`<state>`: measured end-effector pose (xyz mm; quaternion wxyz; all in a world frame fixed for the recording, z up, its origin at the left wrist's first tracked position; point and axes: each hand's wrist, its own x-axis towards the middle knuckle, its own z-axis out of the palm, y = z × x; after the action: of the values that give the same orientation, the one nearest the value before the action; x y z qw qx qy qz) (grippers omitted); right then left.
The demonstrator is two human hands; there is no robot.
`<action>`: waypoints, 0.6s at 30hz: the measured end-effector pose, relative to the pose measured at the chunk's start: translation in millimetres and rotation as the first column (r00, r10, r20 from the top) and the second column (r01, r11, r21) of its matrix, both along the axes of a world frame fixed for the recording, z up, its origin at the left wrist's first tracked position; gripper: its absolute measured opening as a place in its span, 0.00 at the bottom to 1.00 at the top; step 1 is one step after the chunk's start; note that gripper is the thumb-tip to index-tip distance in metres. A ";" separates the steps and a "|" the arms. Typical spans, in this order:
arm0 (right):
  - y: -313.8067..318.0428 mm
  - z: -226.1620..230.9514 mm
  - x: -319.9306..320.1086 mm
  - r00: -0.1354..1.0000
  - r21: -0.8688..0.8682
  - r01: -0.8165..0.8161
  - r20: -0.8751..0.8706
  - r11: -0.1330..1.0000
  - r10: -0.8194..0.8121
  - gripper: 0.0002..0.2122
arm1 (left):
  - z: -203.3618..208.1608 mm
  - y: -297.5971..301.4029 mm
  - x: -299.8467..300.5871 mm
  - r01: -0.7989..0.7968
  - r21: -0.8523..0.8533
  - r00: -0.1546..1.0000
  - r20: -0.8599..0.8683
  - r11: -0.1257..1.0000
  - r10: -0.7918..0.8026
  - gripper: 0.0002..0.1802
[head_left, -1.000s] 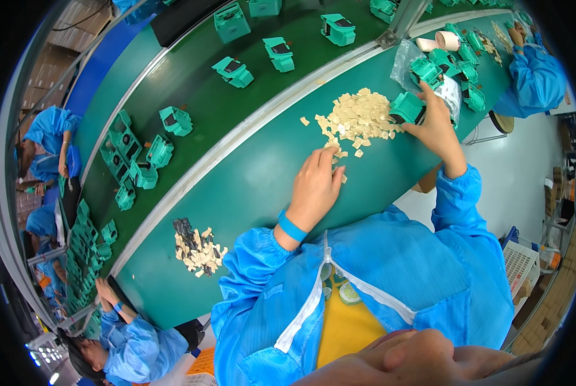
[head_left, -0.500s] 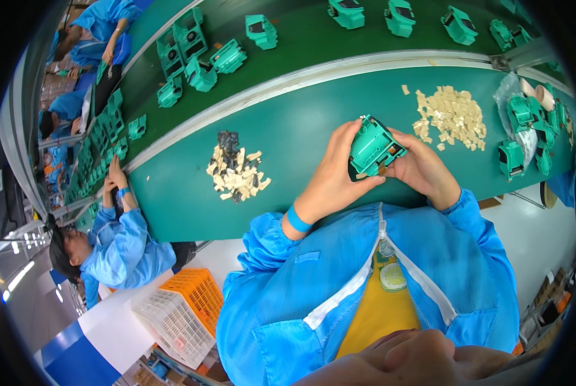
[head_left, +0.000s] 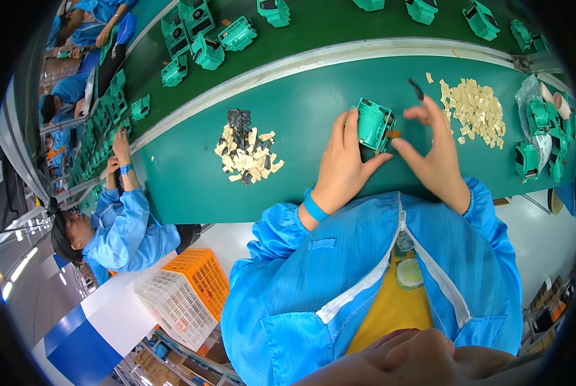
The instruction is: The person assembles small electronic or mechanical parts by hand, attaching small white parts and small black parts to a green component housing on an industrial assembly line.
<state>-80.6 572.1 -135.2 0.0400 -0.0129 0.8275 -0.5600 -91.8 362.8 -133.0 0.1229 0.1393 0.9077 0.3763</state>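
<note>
My left hand (head_left: pixel 340 154) is closed round the side of a green plastic housing (head_left: pixel 374 125), its thumb along the lower edge. The housing has a ribbed side with dark and orange bits at its right. My right hand (head_left: pixel 433 145) is apart from the housing, just to its right, with thumb and fingers spread. A small black strip (head_left: pixel 416 89) is at the tip of one raised finger; whether it sticks there or is flung off, I cannot tell. Beyond that hand lies a heap of cream-coloured pieces (head_left: pixel 474 112).
A mixed pile of cream and black scraps (head_left: pixel 246 151) lies on the green bench (head_left: pixel 185 174) to the left. Several housings (head_left: pixel 528 161) sit at the right end. Past the metal rail (head_left: pixel 313 62), more housings (head_left: pixel 238 33) stand on a belt. A co-worker (head_left: pixel 124 244) is at far left.
My right hand has let go of the housing and moved off to the right, fingers spreading, with a black strip now at a fingertip. My left hand keeps the housing, which has turned.
</note>
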 end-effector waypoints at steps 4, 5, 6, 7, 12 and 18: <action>-18.9 15.6 2.0 0.990 0.151 -0.103 -0.085 0.983 0.117 0.40 | -6.2 9.8 8.7 -0.108 -0.041 0.994 -0.033 0.993 0.107 0.55; -20.3 17.9 1.8 0.988 0.160 -0.156 0.020 0.975 0.155 0.39 | -5.8 12.1 9.9 -0.148 -0.040 0.989 -0.014 0.988 0.147 0.55; -23.6 10.7 3.3 0.986 0.153 -0.160 -0.020 0.975 0.165 0.37 | -6.1 12.3 10.8 -0.145 -0.041 0.989 -0.015 0.989 0.145 0.55; -23.8 6.6 5.6 0.986 0.154 -0.159 -0.022 0.975 0.164 0.37 | -7.1 11.8 11.3 -0.140 -0.058 0.990 -0.016 0.989 0.139 0.56; 9.1 2.5 -2.6 0.915 0.106 0.121 -0.398 0.987 -0.070 0.30 | -1.6 11.4 11.7 -0.163 -0.105 0.986 -0.041 0.981 0.159 0.57; 101.4 -21.4 -32.2 0.845 0.229 0.520 -0.281 0.823 -0.455 0.27 | 21.8 -3.7 9.3 -0.097 -0.033 0.993 0.072 0.995 0.099 0.56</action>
<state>-112.8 673.5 -156.6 -0.1932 0.1461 0.8764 -0.4163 -82.6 359.1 -111.2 0.1396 0.0790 0.9137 0.3734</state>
